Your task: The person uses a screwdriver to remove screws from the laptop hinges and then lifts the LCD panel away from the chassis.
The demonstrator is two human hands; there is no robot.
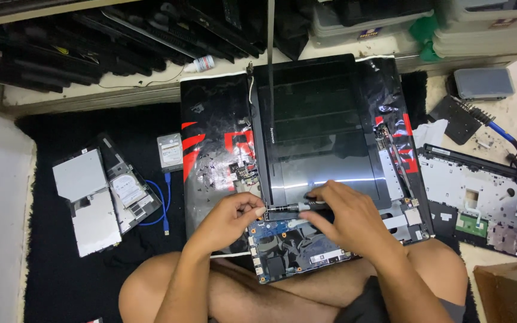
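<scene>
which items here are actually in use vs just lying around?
In use:
left hand
right hand
screwdriver
opened laptop
exposed board

Lying about:
hard drive
optical drives
blue cable
palmrest cover
brush
white bottle
cardboard box

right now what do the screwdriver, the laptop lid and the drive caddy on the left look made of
Screwdriver: dark grip, silvery shaft, likely metal; both hands hold it.
Laptop lid: glossy dark panel, probably plastic; it reflects light streaks.
Drive caddy: dull grey sheet, seemingly metal, flat matte sheen.
</scene>
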